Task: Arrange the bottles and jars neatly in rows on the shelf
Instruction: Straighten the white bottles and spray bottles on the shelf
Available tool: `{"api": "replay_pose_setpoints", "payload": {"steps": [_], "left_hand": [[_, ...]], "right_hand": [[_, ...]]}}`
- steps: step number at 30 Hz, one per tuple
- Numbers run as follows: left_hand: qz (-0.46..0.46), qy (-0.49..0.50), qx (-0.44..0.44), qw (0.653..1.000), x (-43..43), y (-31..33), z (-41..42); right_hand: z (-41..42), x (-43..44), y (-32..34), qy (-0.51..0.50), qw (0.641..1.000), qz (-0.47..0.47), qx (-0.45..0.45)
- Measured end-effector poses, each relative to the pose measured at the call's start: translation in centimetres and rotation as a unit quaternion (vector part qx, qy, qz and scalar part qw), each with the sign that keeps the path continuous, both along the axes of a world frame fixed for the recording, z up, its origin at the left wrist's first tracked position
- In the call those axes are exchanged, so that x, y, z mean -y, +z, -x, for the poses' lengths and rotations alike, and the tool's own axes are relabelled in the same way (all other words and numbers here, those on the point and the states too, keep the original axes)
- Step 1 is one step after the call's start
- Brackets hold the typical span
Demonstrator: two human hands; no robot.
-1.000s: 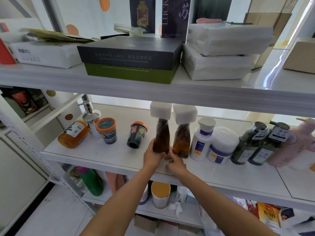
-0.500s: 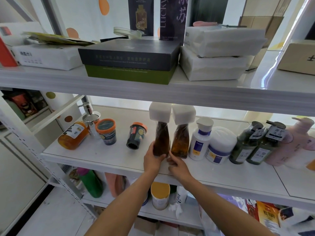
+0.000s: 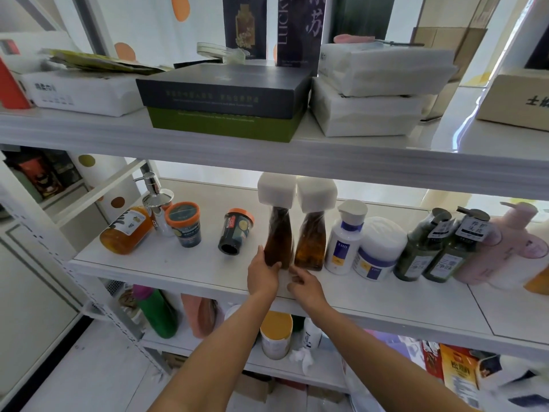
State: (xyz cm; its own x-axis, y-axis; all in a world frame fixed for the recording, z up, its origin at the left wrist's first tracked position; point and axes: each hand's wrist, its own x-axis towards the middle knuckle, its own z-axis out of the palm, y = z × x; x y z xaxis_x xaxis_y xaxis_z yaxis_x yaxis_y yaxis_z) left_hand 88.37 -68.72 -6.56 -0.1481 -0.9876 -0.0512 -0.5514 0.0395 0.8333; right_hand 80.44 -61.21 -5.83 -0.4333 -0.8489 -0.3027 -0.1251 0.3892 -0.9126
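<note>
Two brown bottles with white foam caps stand side by side on the middle shelf (image 3: pixel 178 263). My left hand (image 3: pixel 263 278) grips the base of the left brown bottle (image 3: pixel 279 233), thumb on its front. Just below the base of the right brown bottle (image 3: pixel 310 242), my right hand (image 3: pixel 306 288) hovers with fingers loosely apart and holds nothing. To the right runs a row: a white bottle (image 3: pixel 344 245), a white jar (image 3: pixel 377 248), two green pump bottles (image 3: pixel 436 248) and pink bottles (image 3: pixel 505 248).
Left of the brown bottles a dark jar with an orange lid (image 3: pixel 236 231) lies on its side. Further left are an upright orange-rimmed tub (image 3: pixel 184 224), a silver pump dispenser (image 3: pixel 156 200) and a tipped orange bottle (image 3: pixel 126 230). Boxes fill the upper shelf close overhead.
My right hand has drawn back a little from the right brown bottle's base. The left hand stays on the left brown bottle, and both bottles stand where they were.
</note>
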Motion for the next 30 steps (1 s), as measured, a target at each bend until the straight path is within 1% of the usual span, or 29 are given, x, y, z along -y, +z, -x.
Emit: {"api": "replay_pose_setpoints", "payload": {"steps": [3, 6, 9, 15, 18, 20, 22, 24, 26, 27, 30], "left_hand": [[-0.01, 0.011, -0.025, 1.0, -1.1, 0.3, -0.2], [-0.029, 0.002, -0.056, 0.998, -2.1, 1.0, -0.2], [-0.066, -0.024, -0.053, 0.996, -2.5, 1.7, -0.4], [-0.13, -0.069, -0.059, 0.987, -1.7, 2.9, -0.8], [-0.139, -0.083, -0.076, 0.984, -1.3, 2.9, -1.2], [-0.137, -0.093, -0.085, 0.982, -1.1, 2.8, -1.6], [-0.118, -0.104, -0.082, 0.984, -0.7, 2.6, -2.4], [-0.073, -0.102, -0.06, 0.99, -0.2, 2.4, -3.5], [-0.029, -0.087, -0.014, 0.996, 0.9, 2.3, -5.3], [-0.021, -0.086, 0.006, 0.996, 1.6, 2.1, -6.3], [-0.023, -0.073, 0.017, 0.997, 4.1, 1.4, -9.7]], "right_hand": [[-0.3, 0.0, 0.4, 0.017, 0.999, -0.011, 0.029], [-0.1, 0.0, 1.0, 0.043, 0.998, -0.02, 0.046], [-0.1, -0.2, 1.8, 0.058, 0.996, -0.028, 0.062], [-0.2, 0.4, 2.3, 0.077, 0.994, -0.051, 0.059], [-0.3, 0.8, 1.6, 0.066, 0.995, -0.05, 0.057], [-0.9, 1.2, 0.9, 0.03, 0.997, -0.038, 0.055], [-2.1, 1.7, 0.5, -0.064, 0.997, -0.026, 0.037], [-4.1, 2.1, 0.3, -0.168, 0.985, -0.039, -0.015], [-6.4, 2.8, 0.0, -0.193, 0.977, -0.06, -0.061], [-7.6, 3.3, -0.1, -0.193, 0.977, -0.058, -0.065], [-10.1, 5.4, 0.1, -0.192, 0.981, -0.026, -0.022]]}}
